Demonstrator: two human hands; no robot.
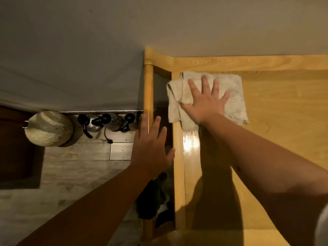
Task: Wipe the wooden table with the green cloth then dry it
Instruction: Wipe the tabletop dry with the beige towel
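Cloth (229, 96), pale and off-white with some faint stains, lies flat on the wooden counter (276, 121) at its far left corner, and one folded part hangs over the left edge. It looks thin and a little crumpled at the borders. The right hand (205, 102) presses down on the cloth with the palm, and its fingers (215, 87) are spread wide, not pinching anything. The left hand (150, 148) is beside the counter's left edge, near a round wooden rail (148, 91); its fingers are also spread and hold nothing, and I cannot tell if it touches the rail.

The counter is yellow wood with visible grain, and a bright shiny patch (190, 143) sits just below the cloth. A raised wooden border (248, 63) runs along the far side, against a plain grey wall (159, 23). Left of the counter, lower down, is a floor of pale planks (79, 153). There stand three dark bottles (106, 121) in a row by the wall, and a round pale object (48, 128) further left.
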